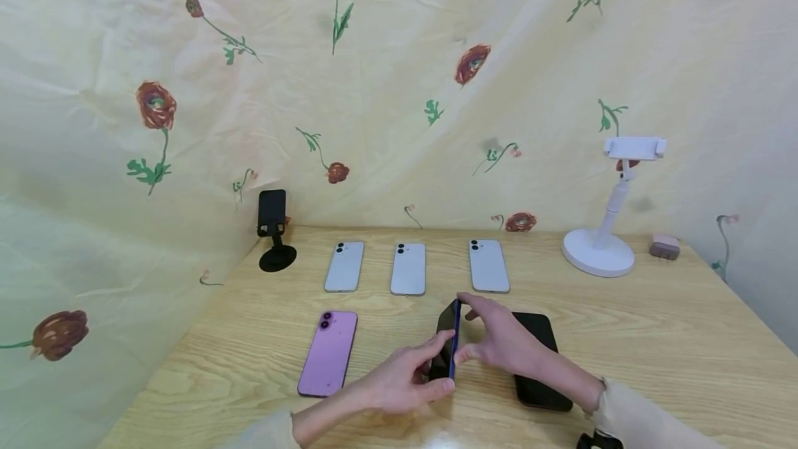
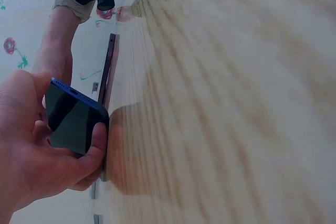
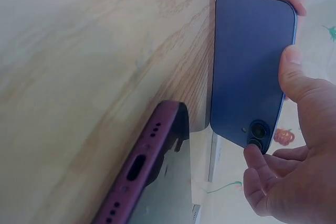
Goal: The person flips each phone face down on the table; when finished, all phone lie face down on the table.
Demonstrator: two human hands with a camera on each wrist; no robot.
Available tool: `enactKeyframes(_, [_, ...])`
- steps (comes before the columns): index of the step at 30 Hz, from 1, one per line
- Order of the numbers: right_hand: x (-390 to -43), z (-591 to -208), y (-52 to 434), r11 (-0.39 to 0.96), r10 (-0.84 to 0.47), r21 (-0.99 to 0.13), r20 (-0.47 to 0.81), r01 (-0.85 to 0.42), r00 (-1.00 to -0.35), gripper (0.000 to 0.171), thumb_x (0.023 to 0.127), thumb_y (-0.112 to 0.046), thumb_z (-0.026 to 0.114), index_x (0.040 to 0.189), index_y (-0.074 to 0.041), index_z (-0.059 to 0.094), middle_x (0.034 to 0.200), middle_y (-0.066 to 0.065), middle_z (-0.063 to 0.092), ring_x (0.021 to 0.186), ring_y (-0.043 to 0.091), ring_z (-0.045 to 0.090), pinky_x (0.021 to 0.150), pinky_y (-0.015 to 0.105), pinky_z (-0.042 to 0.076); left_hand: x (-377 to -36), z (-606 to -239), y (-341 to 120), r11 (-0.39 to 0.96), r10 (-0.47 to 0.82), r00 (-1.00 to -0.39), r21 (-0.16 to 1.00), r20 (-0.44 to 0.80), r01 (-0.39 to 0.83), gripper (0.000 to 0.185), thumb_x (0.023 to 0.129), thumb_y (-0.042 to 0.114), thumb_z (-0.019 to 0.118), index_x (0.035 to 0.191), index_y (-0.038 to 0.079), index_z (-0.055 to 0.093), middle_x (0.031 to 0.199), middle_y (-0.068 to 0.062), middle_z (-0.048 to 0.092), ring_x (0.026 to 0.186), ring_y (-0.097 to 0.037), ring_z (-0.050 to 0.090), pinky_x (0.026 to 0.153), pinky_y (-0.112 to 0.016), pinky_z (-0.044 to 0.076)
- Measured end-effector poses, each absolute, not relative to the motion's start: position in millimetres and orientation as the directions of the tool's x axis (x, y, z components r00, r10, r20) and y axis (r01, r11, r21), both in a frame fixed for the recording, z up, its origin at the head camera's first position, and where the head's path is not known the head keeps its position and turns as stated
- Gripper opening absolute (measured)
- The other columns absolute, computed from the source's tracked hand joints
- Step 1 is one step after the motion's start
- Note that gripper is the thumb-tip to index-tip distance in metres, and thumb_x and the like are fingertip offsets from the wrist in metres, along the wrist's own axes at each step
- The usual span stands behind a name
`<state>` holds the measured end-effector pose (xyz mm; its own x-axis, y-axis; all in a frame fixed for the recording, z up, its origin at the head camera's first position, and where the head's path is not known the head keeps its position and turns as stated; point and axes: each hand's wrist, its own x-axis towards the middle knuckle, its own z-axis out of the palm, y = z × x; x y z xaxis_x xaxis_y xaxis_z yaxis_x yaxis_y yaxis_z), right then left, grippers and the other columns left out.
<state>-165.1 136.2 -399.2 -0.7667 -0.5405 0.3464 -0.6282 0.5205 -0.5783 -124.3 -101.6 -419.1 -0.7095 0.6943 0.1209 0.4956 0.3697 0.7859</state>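
A blue smartphone (image 3: 252,66) stands on its long edge on the table, its dark screen (image 2: 73,124) toward the left and its blue back with two camera lenses toward the right. My left hand (image 1: 405,376) grips the near end, with the thumb low by the table and a finger over the upper edge. With thumb and fingers my right hand (image 1: 501,338) pinches the phone, fingertips beside the lenses at the far end. Under the right forearm lies another phone (image 1: 542,393), dark screen up; its purple frame (image 3: 134,171) shows large in the right wrist view.
A purple phone (image 1: 328,355) lies back up on the left. Behind are three white phones (image 1: 408,269) in a row. A black phone stand (image 1: 274,231) is at the back left; a white stand (image 1: 598,252) and a small charger plug (image 1: 664,247) are at the back right.
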Motion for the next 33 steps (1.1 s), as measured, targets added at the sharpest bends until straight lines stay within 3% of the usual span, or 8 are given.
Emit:
enactKeyframes(9, [-166.1,-398.9,129.3,0.522,-0.540,-0.580,0.343,-0.625,-0.769,0.101,0.070,-0.045,0.088,0.140,0.013,0.045,0.133,0.027,0.056,0.105,0.034,0.064,0.081,0.048,0.054,-119.3,-419.6,-104.6,0.314,0.667,-0.739,0.863,0.097,0.397,0.068,0.102,0.024,0.059,0.160,0.012,0.025,0.088,0.007,0.061,0.084,-0.002,0.063,0.079,-0.021,0.052])
enactKeyframes(18, [-165.9,-398.2,124.9,0.498,-0.561,-0.639,0.277,-0.586,-0.780,0.101,0.076,-0.044,0.084,0.142,0.017,0.039,0.135,0.029,0.054,0.105,0.037,0.064,0.078,0.043,0.056,-113.4,-416.1,-106.0,0.328,0.621,-0.779,0.875,0.084,0.356,0.070,0.101,0.027,0.059,0.160,0.012,0.024,0.093,0.007,0.062,0.089,-0.004,0.061,0.082,-0.022,0.050])
enactKeyframes(28, [-167.2,-405.4,122.0,0.463,-0.580,-0.691,0.237,-0.555,-0.779,0.100,0.081,-0.041,0.081,0.145,0.018,0.032,0.131,0.025,0.057,0.103,0.034,0.064,0.074,0.034,0.055,-112.3,-413.0,-109.7,0.352,0.612,-0.789,0.873,0.057,0.337,0.071,0.100,0.030,0.059,0.161,0.022,0.023,0.086,0.008,0.062,0.077,-0.003,0.058,0.073,-0.023,0.049])
enactKeyframes(31, [-166.8,-406.6,120.8,0.450,-0.587,-0.702,0.233,-0.551,-0.776,0.101,0.081,-0.041,0.080,0.146,0.018,0.030,0.131,0.025,0.058,0.104,0.034,0.064,0.074,0.034,0.055,-111.9,-412.4,-110.3,0.353,0.608,-0.793,0.883,0.036,0.310,0.072,0.100,0.030,0.058,0.161,0.023,0.021,0.090,0.007,0.064,0.078,-0.004,0.059,0.074,-0.024,0.049])
enactKeyframes(33, [-166.4,-407.1,119.9,0.445,-0.588,-0.705,0.235,-0.553,-0.774,0.102,0.081,-0.042,0.080,0.147,0.018,0.029,0.130,0.026,0.058,0.104,0.034,0.064,0.074,0.034,0.055,-111.5,-411.8,-110.5,0.348,0.606,-0.795,0.891,0.024,0.292,0.072,0.101,0.029,0.058,0.162,0.024,0.020,0.103,0.002,0.067,0.080,-0.004,0.060,0.075,-0.024,0.050])
